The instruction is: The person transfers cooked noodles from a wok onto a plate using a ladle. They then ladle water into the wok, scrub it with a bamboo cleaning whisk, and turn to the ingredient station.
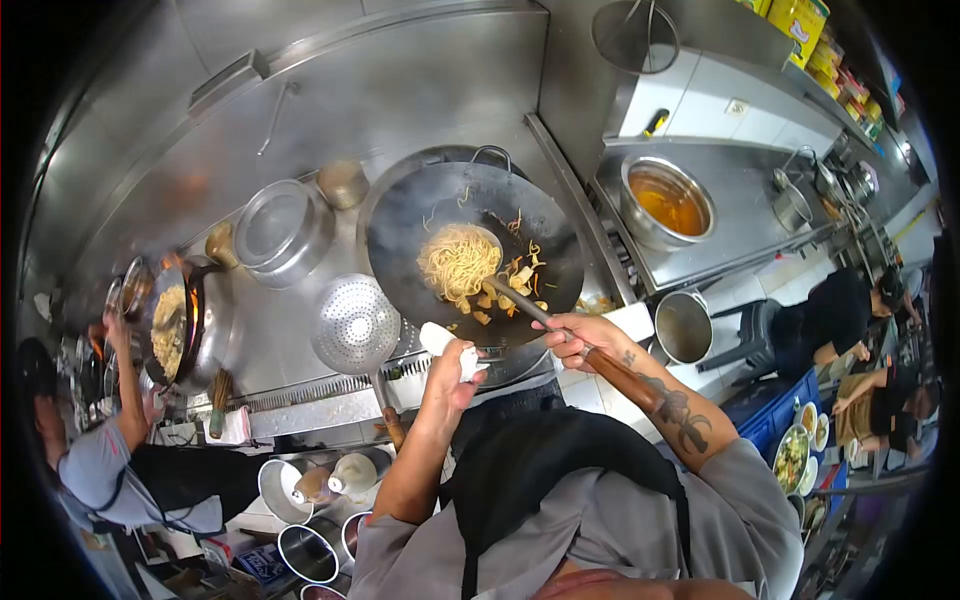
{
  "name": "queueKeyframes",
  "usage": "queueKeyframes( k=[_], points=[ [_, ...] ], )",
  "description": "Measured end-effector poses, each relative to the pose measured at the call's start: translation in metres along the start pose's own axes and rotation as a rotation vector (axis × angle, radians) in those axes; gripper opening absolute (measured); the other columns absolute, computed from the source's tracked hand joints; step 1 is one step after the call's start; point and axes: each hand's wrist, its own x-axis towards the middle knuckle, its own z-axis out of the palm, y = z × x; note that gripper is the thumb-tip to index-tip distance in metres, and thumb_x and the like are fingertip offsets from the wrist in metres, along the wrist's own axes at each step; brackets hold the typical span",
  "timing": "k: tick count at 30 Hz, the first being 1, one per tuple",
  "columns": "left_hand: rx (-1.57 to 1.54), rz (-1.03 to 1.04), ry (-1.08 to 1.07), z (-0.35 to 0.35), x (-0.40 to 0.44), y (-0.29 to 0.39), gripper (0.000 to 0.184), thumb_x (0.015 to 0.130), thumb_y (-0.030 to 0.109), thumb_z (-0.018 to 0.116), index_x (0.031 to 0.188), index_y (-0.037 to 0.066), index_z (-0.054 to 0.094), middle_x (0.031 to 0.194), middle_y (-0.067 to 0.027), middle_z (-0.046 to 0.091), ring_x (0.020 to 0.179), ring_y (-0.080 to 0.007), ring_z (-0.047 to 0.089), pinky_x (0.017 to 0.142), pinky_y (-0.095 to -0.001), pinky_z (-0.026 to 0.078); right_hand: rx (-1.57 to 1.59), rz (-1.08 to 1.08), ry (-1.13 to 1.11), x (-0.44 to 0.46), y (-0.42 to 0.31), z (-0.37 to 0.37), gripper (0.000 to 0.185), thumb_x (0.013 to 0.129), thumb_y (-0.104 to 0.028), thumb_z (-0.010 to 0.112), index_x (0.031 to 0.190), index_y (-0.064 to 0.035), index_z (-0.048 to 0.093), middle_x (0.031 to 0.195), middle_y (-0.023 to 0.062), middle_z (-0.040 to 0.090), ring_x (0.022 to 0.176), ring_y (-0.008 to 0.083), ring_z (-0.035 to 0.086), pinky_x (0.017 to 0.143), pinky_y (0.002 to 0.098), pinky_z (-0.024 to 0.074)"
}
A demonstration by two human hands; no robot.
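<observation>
A large dark wok (400,215) sits on the steel range and holds noodles (460,262) with vegetable pieces (520,275). My right hand (577,338) is wrapped round the long wooden-ended handle of a ladle (625,382), whose head is in among the noodles. Close to the wok's near edge, my left hand (461,375) is closed on a folded white cloth (440,342). A perforated strainer (356,325) rests just left of the wok, its wooden handle beside my left forearm.
A lidded steel pot (286,232) stands behind the strainer. On the right counter are a bowl of orange liquid (668,200) and a pot (683,327). At left a co-worker (140,470) works at another wok (170,335). Other people are at far right.
</observation>
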Motion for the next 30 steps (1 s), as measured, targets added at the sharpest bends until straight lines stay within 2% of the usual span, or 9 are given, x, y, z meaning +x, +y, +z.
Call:
queueKeyframes(
  k=[6,10,15,16,23,26,27,28,30],
  points=[
    [0.077,-0.069,-0.025,0.018,-0.018,-0.015,0.011,0.083,0.012,0.060,0.088,0.006,0.052,0.074,-0.0100,0.058,0.066,-0.0197,0.057,0.044,-0.0294,0.038,0.210,-0.066,-0.045,-0.047,0.025,-0.013,0.030,0.101,-0.017,0.044,0.126,-0.0015,0.046,0.071,-0.0012,0.043,0.044,0.0045,0.038,0.037,0.0208,0.0291],
    [0.189,-0.079,-0.109,0.043,-0.035,-0.031,0.010,0.082,0.010,0.059,0.089,0.005,0.053,0.075,-0.0095,0.058,0.068,-0.0196,0.058,0.044,-0.0292,0.038,0.336,-0.211,-0.209,-0.097,0.050,-0.036,0.032,0.099,-0.013,0.046,0.129,-0.0033,0.046,0.071,-0.0021,0.044,0.043,0.0028,0.037,0.036,0.0219,0.0304],
    [0.347,-0.131,-0.279,0.087,-0.050,-0.051,0.016,0.082,0.011,0.059,0.097,0.007,0.054,0.078,-0.0073,0.060,0.071,-0.0164,0.058,0.046,-0.0287,0.040,0.215,-0.430,0.022,-0.154,0.092,-0.032,0.032,0.097,-0.011,0.047,0.129,-0.0056,0.046,0.071,-0.0026,0.043,0.042,0.0031,0.038,0.037,0.0223,0.0288],
    [0.333,-0.172,-0.284,0.099,-0.053,-0.058,0.009,0.082,0.009,0.057,0.090,0.005,0.054,0.076,-0.0076,0.058,0.070,-0.0166,0.059,0.045,-0.0275,0.039,0.212,-0.440,0.082,-0.169,0.093,-0.030,0.033,0.097,-0.011,0.047,0.130,-0.0054,0.045,0.070,-0.0032,0.042,0.041,0.0026,0.037,0.036,0.0219,0.0277],
    [0.347,-0.590,-0.425,0.135,-0.066,-0.139,0.010,0.083,0.012,0.059,0.091,0.006,0.055,0.078,-0.0063,0.059,0.071,-0.0150,0.059,0.046,-0.0269,0.038,0.452,-0.596,0.204,-0.269,0.171,-0.049,0.031,0.097,-0.010,0.047,0.128,-0.0073,0.044,0.068,-0.0039,0.040,0.041,0.0025,0.036,0.037,0.0220,0.0279],
    [0.449,-0.694,-0.578,0.157,-0.046,-0.177,0.011,0.085,0.016,0.058,0.092,0.008,0.055,0.080,-0.0040,0.057,0.074,-0.0137,0.058,0.047,-0.0266,0.038,0.449,-0.777,0.158,-0.288,0.205,-0.079,0.020,0.095,-0.011,0.050,0.115,-0.0080,0.049,0.071,-0.0036,0.046,0.048,0.0037,0.040,0.042,0.0243,0.0328],
    [0.489,-0.713,-0.612,0.166,-0.047,-0.188,0.011,0.085,0.017,0.058,0.092,0.008,0.055,0.081,-0.0039,0.057,0.075,-0.0136,0.057,0.047,-0.0266,0.038,0.452,-0.829,0.228,-0.298,0.217,-0.075,0.018,0.094,-0.010,0.051,0.112,-0.0074,0.050,0.070,-0.0036,0.046,0.048,0.0038,0.040,0.043,0.0243,0.0334],
    [0.463,-0.861,-0.531,0.129,-0.068,-0.119,0.012,0.085,0.017,0.058,0.092,0.008,0.055,0.081,-0.0041,0.057,0.075,-0.0136,0.057,0.047,-0.0266,0.038,0.554,-0.756,0.342,-0.267,0.224,0.018,0.017,0.094,-0.010,0.052,0.111,-0.0076,0.049,0.071,-0.0035,0.046,0.048,0.0038,0.041,0.042,0.0244,0.0336],
    [0.529,-0.966,-0.570,0.140,-0.062,-0.106,0.013,0.085,0.018,0.058,0.092,0.008,0.055,0.081,-0.0043,0.057,0.075,-0.0135,0.057,0.047,-0.0266,0.038,0.581,-0.804,0.466,-0.264,0.229,0.054,0.015,0.094,-0.011,0.052,0.108,-0.0084,0.049,0.071,-0.0033,0.046,0.049,0.0037,0.041,0.042,0.0243,0.0340]
  ],
)
